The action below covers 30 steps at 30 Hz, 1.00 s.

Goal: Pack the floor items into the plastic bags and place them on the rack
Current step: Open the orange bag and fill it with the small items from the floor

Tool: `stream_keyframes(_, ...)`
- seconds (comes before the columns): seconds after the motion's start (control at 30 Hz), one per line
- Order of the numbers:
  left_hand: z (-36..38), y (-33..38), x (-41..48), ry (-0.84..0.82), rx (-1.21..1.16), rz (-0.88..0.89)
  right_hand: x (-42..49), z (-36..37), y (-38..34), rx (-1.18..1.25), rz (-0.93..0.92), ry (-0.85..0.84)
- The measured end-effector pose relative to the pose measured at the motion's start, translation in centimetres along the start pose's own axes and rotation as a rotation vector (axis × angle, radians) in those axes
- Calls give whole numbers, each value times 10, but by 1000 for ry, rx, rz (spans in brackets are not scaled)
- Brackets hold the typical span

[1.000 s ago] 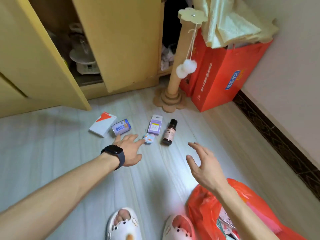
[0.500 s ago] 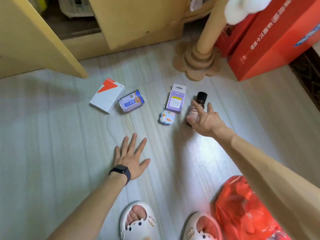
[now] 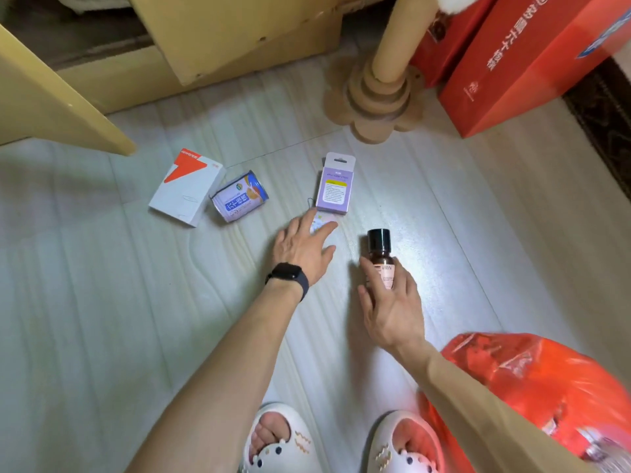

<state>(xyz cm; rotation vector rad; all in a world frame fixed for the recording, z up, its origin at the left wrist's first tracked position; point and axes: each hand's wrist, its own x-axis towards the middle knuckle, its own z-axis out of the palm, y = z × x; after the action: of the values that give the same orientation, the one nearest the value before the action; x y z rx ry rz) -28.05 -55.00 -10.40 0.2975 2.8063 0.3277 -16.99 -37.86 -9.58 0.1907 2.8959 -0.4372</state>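
Two arms stretch forward: left hand (image 3: 304, 249) lays straight fingers on the small keychain (image 3: 323, 221), right hand (image 3: 392, 308) grips the brown bottle (image 3: 380, 256).

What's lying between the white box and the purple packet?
A can on its side, right beside the white box, nearer it than the purple packet. Head view.

The pale wood-grain floor (image 3: 102, 302) shines faintly. The small brown glass bottle (image 3: 383, 266) carries a glossy black plastic cap (image 3: 378, 237). The crinkled red plastic bag (image 3: 546, 387) gleams; the white-and-orange cardboard box (image 3: 184, 192) looks matt.
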Motion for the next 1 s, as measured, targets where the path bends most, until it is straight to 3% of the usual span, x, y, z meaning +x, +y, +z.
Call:
stream_keyframes(0.1, 10, 4, -38, 89, -203, -181, -39, 0, 3, -36, 27, -32)
stream_keyframes(0.27, 20, -20, -113, 8, -212, -211, -86, -8, 1, -39, 75, -249)
stream_keyframes(0.4, 10, -47, -157, -145, -200, -358, -101, -46, -15, 492, 232, -398)
stream_keyframes(0.47, -2, -59, -175, -205, -178, -395, -122, -78, -20, 760, 226, -340)
stream_keyframes(0.6, -42, -65, -190, -153, -286, -429, -176, -131, 0, 1097, 207, -205)
stream_keyframes(0.67, -71, -53, -184, -105, -323, -364, -201, -155, 21, 1370, 288, -172)
stream_keyframes(0.73, -103, -29, -172, -60, -326, -254, -224, -172, 47, 1484, 383, -98)
stream_keyframes(0.83, -154, 22, -150, -23, -278, -25, -252, -184, 90, 1386, 581, 77)
stream_keyframes(1.0, -225, 126, -134, -9, -149, 351, -291, -173, 145, 1230, 850, 128)
